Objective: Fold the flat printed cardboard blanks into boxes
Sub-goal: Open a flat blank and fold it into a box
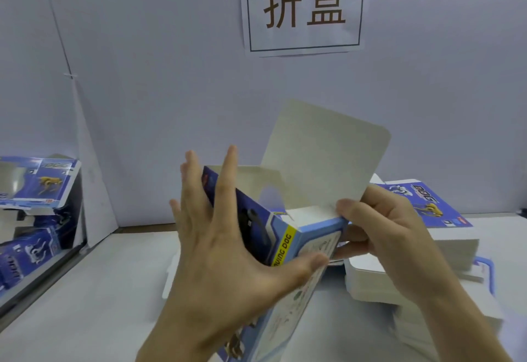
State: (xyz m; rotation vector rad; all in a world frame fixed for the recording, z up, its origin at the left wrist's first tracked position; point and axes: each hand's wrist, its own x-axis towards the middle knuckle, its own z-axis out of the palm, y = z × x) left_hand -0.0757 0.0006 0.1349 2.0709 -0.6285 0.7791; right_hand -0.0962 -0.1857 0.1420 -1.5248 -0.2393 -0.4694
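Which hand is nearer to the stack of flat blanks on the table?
Right. The right hand grips the box on the side facing the stack of flat blanks; the left hand presses the box's opposite side, farther off.

The left grip point(228, 247) rises from below, fingers straight and fanned, thumb stretched rightward, pressing the box point(319, 227), while the right grip point(393, 236), forearm entering from the lower right, pinches its top edge between thumb and curled fingers.
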